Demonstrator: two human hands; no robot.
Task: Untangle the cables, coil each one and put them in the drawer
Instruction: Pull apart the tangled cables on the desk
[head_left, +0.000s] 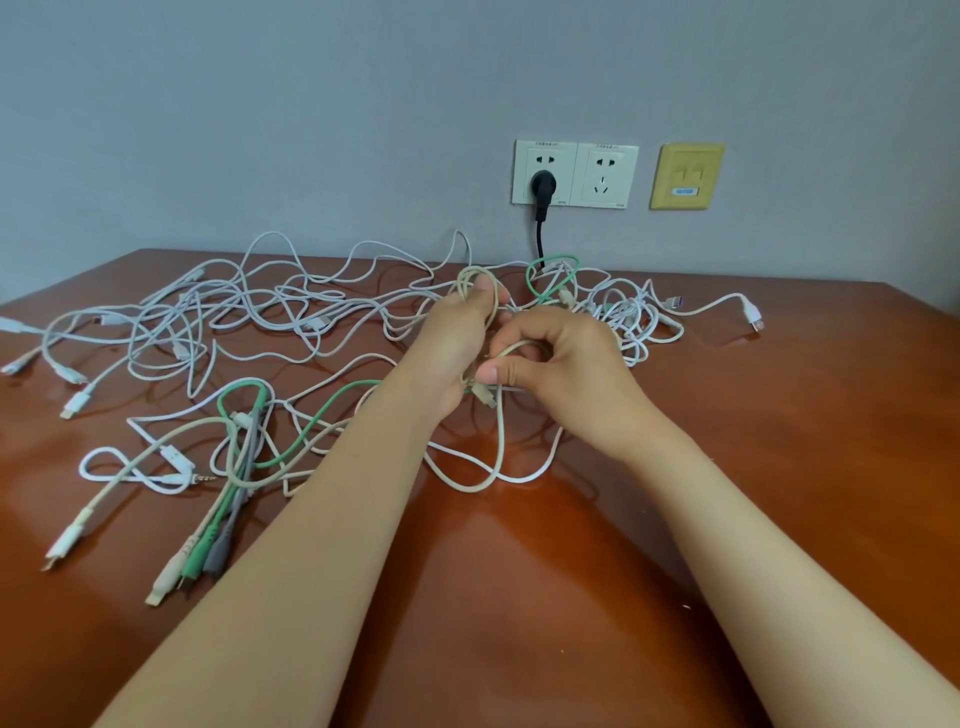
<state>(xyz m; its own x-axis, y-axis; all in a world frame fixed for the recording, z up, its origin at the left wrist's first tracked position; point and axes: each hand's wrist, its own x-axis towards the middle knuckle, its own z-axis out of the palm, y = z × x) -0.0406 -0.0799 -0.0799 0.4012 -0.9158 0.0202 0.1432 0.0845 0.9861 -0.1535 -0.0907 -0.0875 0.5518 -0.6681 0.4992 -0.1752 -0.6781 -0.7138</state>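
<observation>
L fingers (485, 286) are curled round a few small loops of the beige cable (500, 436), w/ the left hand (457, 338) just above frame centre. R fingers (491, 373) pinch the same cable, and the right hand (566, 364) is close against the left. The free tail drops from between the hands and lies in a slack loop on the tabletop (727, 467), below centre.

Step in hand, as I judge it: coiling the beige one. To do it well, keep the loops the same size, feed w/ the R hand, let the L hand only hold the stack, and draw the tail in slowly. The tail seems to cross a white strand below the hands, but the view is too tangled to say which lies on top. Lift it clear before pulling, else it drags the lot.

Around: white cables (249, 306) sprawl over left and centre. A tighter white knot (623, 312) sits right of the hands, w/ a green cable (550, 260) looped beside it. Three plugs (208, 551), beige/green/grey, lie at lower left. A black plug (543, 184) sits in the wall socket, upper centre; leave it alone. Drawer not in view.
</observation>
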